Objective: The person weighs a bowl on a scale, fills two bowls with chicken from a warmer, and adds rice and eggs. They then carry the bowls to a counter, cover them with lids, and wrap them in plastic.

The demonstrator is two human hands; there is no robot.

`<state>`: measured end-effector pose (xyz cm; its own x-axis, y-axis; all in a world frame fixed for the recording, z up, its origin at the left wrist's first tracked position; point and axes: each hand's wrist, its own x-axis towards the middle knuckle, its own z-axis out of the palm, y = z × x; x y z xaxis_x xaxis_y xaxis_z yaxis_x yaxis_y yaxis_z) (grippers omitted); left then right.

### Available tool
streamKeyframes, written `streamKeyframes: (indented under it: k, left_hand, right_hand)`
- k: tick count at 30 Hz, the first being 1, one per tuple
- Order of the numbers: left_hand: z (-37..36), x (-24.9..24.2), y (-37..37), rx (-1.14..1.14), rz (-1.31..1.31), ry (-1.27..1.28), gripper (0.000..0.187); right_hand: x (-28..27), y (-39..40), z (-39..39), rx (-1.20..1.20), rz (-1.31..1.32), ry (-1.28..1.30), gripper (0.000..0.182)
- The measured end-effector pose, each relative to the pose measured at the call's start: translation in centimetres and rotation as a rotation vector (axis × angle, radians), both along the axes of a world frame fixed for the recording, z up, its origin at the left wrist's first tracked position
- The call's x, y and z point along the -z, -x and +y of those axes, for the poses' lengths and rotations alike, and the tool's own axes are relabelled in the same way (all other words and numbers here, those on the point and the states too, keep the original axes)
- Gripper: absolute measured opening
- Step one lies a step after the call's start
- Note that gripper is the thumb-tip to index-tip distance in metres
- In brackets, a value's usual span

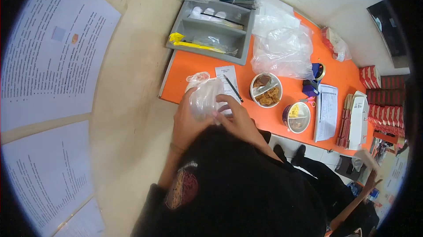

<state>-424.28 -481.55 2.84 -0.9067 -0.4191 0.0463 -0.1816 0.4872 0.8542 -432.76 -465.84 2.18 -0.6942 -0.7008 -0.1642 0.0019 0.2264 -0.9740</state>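
Two hands, left hand (187, 120) and right hand (235, 115), raised at frame centre, fingers curled, gripping clear plastic bag (206, 98) above orange table (194, 67).

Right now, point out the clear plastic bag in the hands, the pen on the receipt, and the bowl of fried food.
clear plastic bag (205, 98), head view, on its crumpled middle.
pen (233, 88), head view, on the middle of its dark shaft.
bowl of fried food (252, 88), head view, on its white left rim.
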Motion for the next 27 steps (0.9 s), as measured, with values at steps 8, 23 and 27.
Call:
streamKeyframes:
  k: [8, 23, 27]
  left_hand:
    - [0.3, -0.4, -1.3, -0.023, 0.259, 0.061, 0.070]
    - [-0.8, 0.4, 0.1, 0.090, -0.033, -0.138, 0.044]
    - [0.0, 2.2, -0.1, 0.009, -0.056, 0.021, 0.031]
  right_hand:
    - [-3.4, 0.5, -0.7, 0.222, -0.046, 0.091, 0.044]
    - [-0.3, 0.2, 0.5, -0.045, -0.002, 0.053, 0.038]
    - [2.8, 1.1, -0.1, -0.032, 0.209, -0.021, 0.044]
